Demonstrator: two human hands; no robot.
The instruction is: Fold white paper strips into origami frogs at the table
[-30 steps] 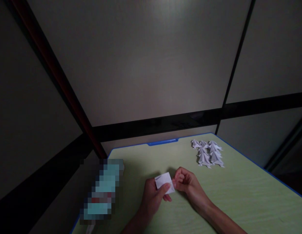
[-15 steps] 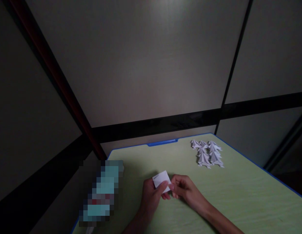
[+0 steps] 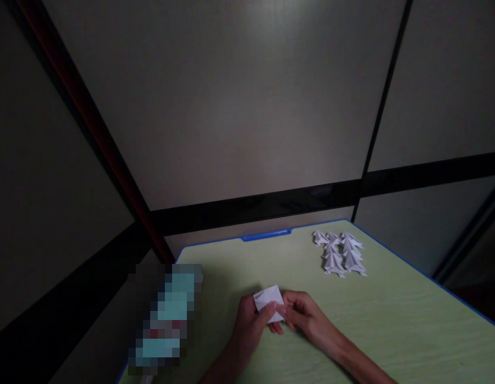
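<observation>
A small folded square of white paper (image 3: 270, 296) is held above the table, its upper left corner showing a crease or loose flap. My left hand (image 3: 253, 320) grips it from the left, with the thumb lying across its face and the fingers underneath. On the right edge, the thumb and fingers of my right hand (image 3: 303, 312) pinch the same paper, close to the left thumb. The fingers behind the paper are partly hidden.
Several white folded paper figures (image 3: 343, 253) lie in overlapping rows at the table's far right. A pixelated blue-green object (image 3: 173, 309) is at the left edge. The pale green table (image 3: 411, 320) has a blue rim and a blue handle (image 3: 266, 234), with panelled walls behind.
The paper has turned slightly and shifted a little right and nearer to me. My right thumb has moved further onto its face, beside the left thumb.
</observation>
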